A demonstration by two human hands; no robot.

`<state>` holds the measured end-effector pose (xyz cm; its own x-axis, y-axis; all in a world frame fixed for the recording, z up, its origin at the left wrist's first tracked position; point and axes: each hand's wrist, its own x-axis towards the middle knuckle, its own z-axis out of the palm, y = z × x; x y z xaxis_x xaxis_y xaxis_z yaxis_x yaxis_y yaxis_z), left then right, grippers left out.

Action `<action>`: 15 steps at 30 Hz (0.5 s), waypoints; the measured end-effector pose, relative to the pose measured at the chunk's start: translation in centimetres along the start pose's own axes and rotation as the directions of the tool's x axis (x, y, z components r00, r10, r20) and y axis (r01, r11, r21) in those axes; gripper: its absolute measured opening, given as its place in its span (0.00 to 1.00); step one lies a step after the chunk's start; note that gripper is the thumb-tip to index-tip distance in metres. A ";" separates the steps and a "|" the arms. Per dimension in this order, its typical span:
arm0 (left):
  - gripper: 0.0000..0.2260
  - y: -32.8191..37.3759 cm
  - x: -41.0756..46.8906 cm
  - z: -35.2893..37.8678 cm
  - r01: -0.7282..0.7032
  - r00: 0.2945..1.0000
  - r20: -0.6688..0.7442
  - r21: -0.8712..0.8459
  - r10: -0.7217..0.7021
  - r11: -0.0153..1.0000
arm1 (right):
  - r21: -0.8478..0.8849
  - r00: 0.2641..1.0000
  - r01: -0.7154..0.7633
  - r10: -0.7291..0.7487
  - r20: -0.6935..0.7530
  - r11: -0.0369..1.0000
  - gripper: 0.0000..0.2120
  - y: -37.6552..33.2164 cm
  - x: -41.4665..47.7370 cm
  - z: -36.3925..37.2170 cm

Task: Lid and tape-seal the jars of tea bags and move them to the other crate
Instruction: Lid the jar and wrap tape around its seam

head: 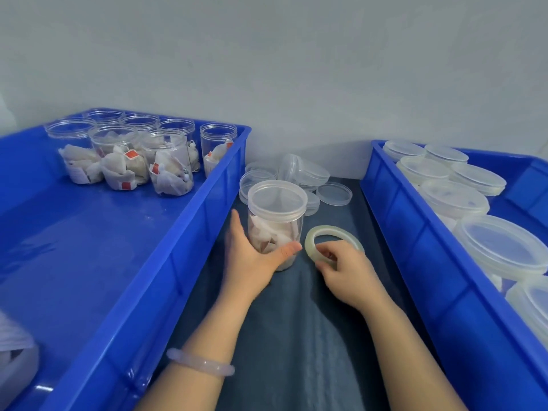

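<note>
A clear jar of tea bags (277, 221) with a translucent lid on top stands upright on the dark cloth between two blue crates. My left hand (252, 256) is wrapped around its lower half. Just right of it lies a roll of clear tape (332, 232), and my right hand (347, 271) pinches its near edge. Several open jars of tea bags (166, 161) stand at the far end of the left crate (178, 241). The right crate (415, 247) holds several lidded jars (501, 247).
Several loose translucent lids (308, 176) lie piled on the cloth behind the held jar. A grey wall runs close behind everything. A pale bracelet (201, 363) is on my left wrist. Something white (14, 357) sits at the near left corner of the left crate.
</note>
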<state>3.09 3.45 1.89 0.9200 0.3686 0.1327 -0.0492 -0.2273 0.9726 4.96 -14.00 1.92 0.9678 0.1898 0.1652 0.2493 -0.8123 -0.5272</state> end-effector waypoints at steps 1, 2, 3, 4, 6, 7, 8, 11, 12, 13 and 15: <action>0.46 0.0 -0.5 -0.2 -0.022 0.993 -0.112 0.034 0.025 0.999 | 0.081 0.997 0.017 -0.010 -0.081 0.997 0.04 0.0 -0.3 0.1; 0.35 0.1 -1.0 -0.5 -0.112 0.968 -0.220 0.051 0.121 0.992 | 0.171 0.988 0.032 -0.006 -0.153 0.985 0.05 -0.3 -0.7 0.1; 0.23 0.3 -1.6 -0.8 -0.242 0.930 -0.267 0.065 0.251 0.968 | 0.261 0.978 0.045 0.011 -0.209 0.964 0.07 -0.6 -1.1 0.1; 0.15 0.5 -2.2 -1.0 -0.365 0.898 -0.229 0.088 0.375 0.927 | 0.353 0.969 0.061 0.030 -0.247 0.933 0.08 -0.9 -1.6 0.0; 0.05 0.6 -3.4 -1.2 -0.524 0.847 -0.034 0.111 0.530 0.845 | 0.466 0.954 0.118 0.031 -0.299 0.877 0.09 -1.3 -2.5 -0.2; 0.06 0.6 -3.8 -1.2 -0.564 0.826 0.076 0.107 0.559 0.819 | 0.484 0.946 0.161 0.005 -0.323 0.860 0.08 -1.6 -3.0 -0.4; 0.12 0.6 -4.0 -1.1 -0.591 0.803 0.174 0.102 0.571 0.800 | 0.490 0.938 0.205 -0.027 -0.345 0.847 0.07 -1.8 -3.5 -0.6; 0.19 0.7 -3.8 -0.6 -0.694 0.706 0.328 0.145 0.628 0.705 | 0.452 0.912 0.335 -0.163 -0.377 0.826 0.08 -2.7 -4.7 -0.8; 0.17 0.7 -3.6 -0.5 -0.724 0.683 0.313 0.165 0.661 0.670 | 0.444 0.908 0.356 -0.191 -0.373 0.823 0.08 -2.9 -4.9 -0.8; 0.15 0.7 -3.5 -0.5 -0.743 0.667 0.280 0.182 0.691 0.644 | 0.441 0.910 0.360 -0.204 -0.362 0.823 0.08 -3.0 -4.9 -0.8; 0.11 0.6 -3.4 -0.6 -0.746 0.665 0.227 0.186 0.711 0.639 | 0.444 0.927 0.329 -0.194 -0.322 0.833 0.09 -2.9 -4.9 -0.8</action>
<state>-0.35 2.59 2.15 0.6656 -0.1212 0.7364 -0.6460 -0.5877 0.4871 -0.59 -12.97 3.29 0.8374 0.1556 0.5240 0.5413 -0.3697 -0.7552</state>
